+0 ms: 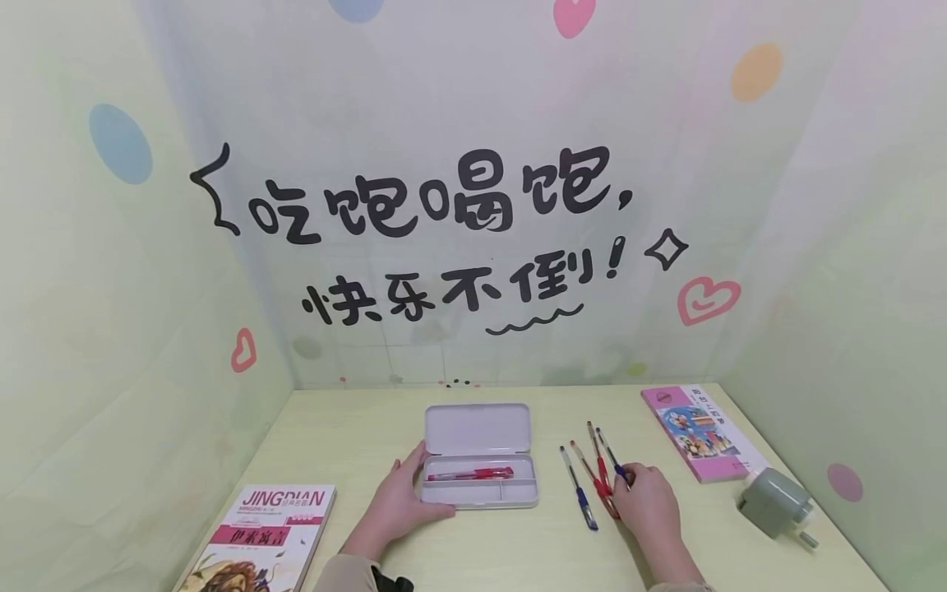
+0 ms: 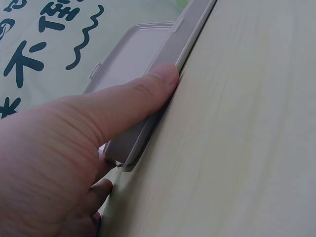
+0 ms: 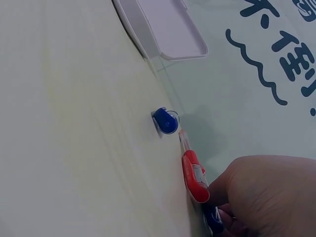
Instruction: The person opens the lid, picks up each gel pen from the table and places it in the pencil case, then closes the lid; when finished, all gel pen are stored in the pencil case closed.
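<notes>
Blue pen [image 1: 611,453] sits beside the red pens [image 1: 601,470], right of the open pencil case [image 1: 478,436]; your right hand [image 1: 651,506] pinches it, so lift it clear without rolling the reds. Left hand [image 1: 399,501] grips the case's left end; brace it gently. Readable: "JINGDIAN" and "伊索寓言" on the left-side book [image 1: 259,534], "吃饱喝饱, 快乐不倒!" on the wall [image 1: 473,99]. Pen brands illegible.

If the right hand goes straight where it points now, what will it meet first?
The right hand would probably meet the red pens close beside it first, though depth is unclear.
</notes>
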Demonstrator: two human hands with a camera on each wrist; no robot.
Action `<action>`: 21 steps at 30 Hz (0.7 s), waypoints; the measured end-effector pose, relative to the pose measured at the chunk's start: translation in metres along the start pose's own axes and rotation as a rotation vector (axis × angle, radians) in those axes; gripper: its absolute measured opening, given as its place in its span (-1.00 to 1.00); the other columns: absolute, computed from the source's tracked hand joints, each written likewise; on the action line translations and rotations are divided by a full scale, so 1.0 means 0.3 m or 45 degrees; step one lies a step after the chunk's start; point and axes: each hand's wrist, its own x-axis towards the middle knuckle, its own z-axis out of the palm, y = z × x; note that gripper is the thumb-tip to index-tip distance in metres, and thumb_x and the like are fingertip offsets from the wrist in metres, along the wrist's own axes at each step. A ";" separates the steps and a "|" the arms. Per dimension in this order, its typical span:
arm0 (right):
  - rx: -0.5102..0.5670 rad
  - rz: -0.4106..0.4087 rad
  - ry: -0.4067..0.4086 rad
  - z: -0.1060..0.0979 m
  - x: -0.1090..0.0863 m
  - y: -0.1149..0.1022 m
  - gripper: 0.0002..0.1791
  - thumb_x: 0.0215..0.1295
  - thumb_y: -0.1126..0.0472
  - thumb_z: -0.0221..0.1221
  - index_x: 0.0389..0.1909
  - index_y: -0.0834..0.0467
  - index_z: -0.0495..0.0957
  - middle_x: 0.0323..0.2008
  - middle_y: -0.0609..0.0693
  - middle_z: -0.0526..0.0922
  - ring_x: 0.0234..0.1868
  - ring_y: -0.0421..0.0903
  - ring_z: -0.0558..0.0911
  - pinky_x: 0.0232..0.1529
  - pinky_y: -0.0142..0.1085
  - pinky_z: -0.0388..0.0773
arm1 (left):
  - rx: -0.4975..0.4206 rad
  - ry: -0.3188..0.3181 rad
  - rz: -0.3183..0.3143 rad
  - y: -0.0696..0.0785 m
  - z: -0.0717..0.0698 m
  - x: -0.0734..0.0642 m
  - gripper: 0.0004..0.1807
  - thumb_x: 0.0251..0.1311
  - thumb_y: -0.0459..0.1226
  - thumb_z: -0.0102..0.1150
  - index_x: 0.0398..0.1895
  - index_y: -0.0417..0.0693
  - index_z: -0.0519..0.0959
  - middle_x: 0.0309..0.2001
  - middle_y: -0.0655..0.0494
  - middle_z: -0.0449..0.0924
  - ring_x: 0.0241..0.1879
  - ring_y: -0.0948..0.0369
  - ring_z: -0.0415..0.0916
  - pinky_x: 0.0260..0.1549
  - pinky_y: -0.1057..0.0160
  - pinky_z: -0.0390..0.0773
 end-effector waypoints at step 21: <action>0.093 0.002 0.105 -0.007 0.004 -0.051 -0.58 0.52 0.18 0.22 0.26 0.32 0.66 -0.01 0.31 0.70 -0.14 0.13 0.66 -0.19 -0.02 0.66 | -0.016 -0.004 -0.010 -0.014 0.004 0.006 0.52 -0.26 0.17 0.84 0.80 0.01 0.14 0.70 -0.17 0.30 0.68 -0.53 0.02 0.61 -0.57 0.17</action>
